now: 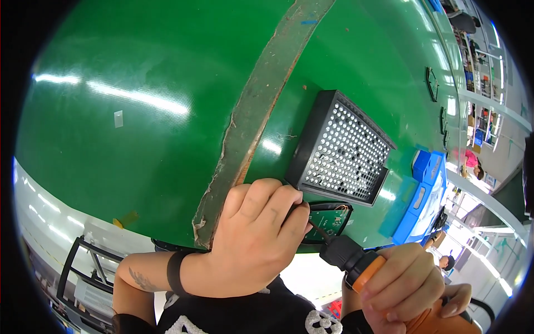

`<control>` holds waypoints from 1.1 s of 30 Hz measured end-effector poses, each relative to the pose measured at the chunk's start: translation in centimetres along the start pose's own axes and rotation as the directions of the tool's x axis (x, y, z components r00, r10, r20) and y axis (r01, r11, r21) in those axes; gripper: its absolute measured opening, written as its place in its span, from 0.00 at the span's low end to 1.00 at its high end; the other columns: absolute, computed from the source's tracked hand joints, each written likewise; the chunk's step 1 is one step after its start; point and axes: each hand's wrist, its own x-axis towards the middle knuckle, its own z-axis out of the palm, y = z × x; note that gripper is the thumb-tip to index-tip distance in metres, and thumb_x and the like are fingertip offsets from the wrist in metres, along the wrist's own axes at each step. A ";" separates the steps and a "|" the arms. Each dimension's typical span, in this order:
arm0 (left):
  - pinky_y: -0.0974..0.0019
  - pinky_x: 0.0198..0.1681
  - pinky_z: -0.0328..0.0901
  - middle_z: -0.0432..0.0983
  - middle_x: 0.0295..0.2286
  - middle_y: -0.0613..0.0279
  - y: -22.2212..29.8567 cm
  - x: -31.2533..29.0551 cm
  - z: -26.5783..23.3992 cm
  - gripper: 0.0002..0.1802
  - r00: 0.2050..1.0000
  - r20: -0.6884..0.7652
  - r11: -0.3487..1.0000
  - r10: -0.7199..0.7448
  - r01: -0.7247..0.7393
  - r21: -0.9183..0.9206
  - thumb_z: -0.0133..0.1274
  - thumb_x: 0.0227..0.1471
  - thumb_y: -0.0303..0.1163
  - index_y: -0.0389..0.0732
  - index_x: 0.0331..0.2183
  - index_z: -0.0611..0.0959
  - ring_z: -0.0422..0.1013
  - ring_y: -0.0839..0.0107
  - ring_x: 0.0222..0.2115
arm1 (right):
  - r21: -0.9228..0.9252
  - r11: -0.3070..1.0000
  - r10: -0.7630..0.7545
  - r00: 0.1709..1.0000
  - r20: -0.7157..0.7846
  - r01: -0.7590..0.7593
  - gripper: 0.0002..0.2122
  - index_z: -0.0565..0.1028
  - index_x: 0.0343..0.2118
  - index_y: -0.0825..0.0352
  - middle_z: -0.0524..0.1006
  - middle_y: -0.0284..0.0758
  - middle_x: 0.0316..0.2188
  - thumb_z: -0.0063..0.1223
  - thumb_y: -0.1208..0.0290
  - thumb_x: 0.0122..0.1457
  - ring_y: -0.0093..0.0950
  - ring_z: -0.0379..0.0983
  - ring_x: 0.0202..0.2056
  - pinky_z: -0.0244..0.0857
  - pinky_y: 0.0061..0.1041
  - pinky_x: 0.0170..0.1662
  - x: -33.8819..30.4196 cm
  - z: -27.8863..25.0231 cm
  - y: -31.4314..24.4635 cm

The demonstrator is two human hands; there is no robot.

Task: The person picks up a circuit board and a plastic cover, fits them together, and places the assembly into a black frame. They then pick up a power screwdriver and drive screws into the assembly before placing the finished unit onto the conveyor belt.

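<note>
A green circuit board (335, 218) lies in a black frame at the table's near edge, with thin wires at its corner. My left hand (258, 231) is closed at the left side of this frame. Its curled fingers hide what they hold, if anything. In my right hand (406, 284) is an orange and black electric screwdriver (347, 256). Its thin bit slants up to the left, with the tip at the board beside my left fingertips. Whether the bit meets a screw is hidden. Just beyond the frame stands a black tray (311, 136) holding rows of small silvery round-headed pieces.
A worn grey-green strip (261, 94) crosses the green table (161, 50). To the right sits a blue bin (418, 209). Several dark frames (431, 84) lie near the far right edge. Other people (446, 261) are in the background at right.
</note>
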 end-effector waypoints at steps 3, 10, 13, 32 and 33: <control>0.60 0.35 0.54 0.67 0.33 0.63 0.2 0.0 -0.1 0.20 1.000 -0.004 1.000 0.016 -0.016 -0.004 0.63 0.26 0.27 0.40 0.30 0.78 0.64 0.61 0.34 | -0.013 1.000 0.015 0.997 -0.077 -0.016 0.24 0.58 0.50 0.61 0.67 0.29 0.18 0.52 0.77 0.50 0.19 0.62 0.11 0.62 0.17 0.13 0.1 0.2 -0.1; 0.59 0.37 0.56 0.67 0.33 0.60 -0.1 -0.3 -0.5 0.21 0.998 0.009 0.993 0.067 -0.067 0.099 0.62 0.29 0.28 0.38 0.32 0.77 0.63 0.60 0.36 | 0.150 0.963 0.270 0.812 -0.517 -0.225 0.24 0.54 0.49 0.60 0.68 0.34 0.22 0.50 0.78 0.51 0.28 0.66 0.16 0.63 0.27 0.17 -0.7 -2.2 -1.7; 0.58 0.38 0.57 0.66 0.34 0.57 1.6 0.0 -0.1 0.23 0.987 0.051 0.971 0.153 -0.160 0.177 0.61 0.30 0.29 0.37 0.35 0.76 0.63 0.59 0.36 | -0.028 0.848 0.426 0.711 -0.559 -0.530 0.26 0.52 0.54 0.64 0.66 0.33 0.24 0.45 0.77 0.51 0.22 0.66 0.18 0.65 0.22 0.21 -1.0 -7.3 -3.4; 0.66 0.34 0.66 0.70 0.34 0.55 2.4 0.9 0.2 0.21 0.870 0.477 0.775 -0.126 0.386 -0.499 0.56 0.42 0.22 0.35 0.41 0.69 0.70 0.65 0.35 | -0.589 0.047 0.312 0.572 -0.758 -0.807 0.32 0.61 0.53 0.71 0.70 0.49 0.45 0.61 0.67 0.45 0.36 0.71 0.43 0.65 0.30 0.46 -15.8 -32.8 -12.4; 0.68 0.32 0.67 0.71 0.34 0.57 2.5 0.9 0.4 0.20 0.829 0.528 0.607 -0.184 0.518 -0.603 0.55 0.45 0.22 0.36 0.42 0.69 0.70 0.68 0.35 | -0.586 -0.122 0.399 0.501 -0.768 -0.801 0.34 0.61 0.53 0.70 0.70 0.48 0.44 0.62 0.65 0.43 0.35 0.71 0.41 0.66 0.27 0.44 -18.9 -36.0 -12.3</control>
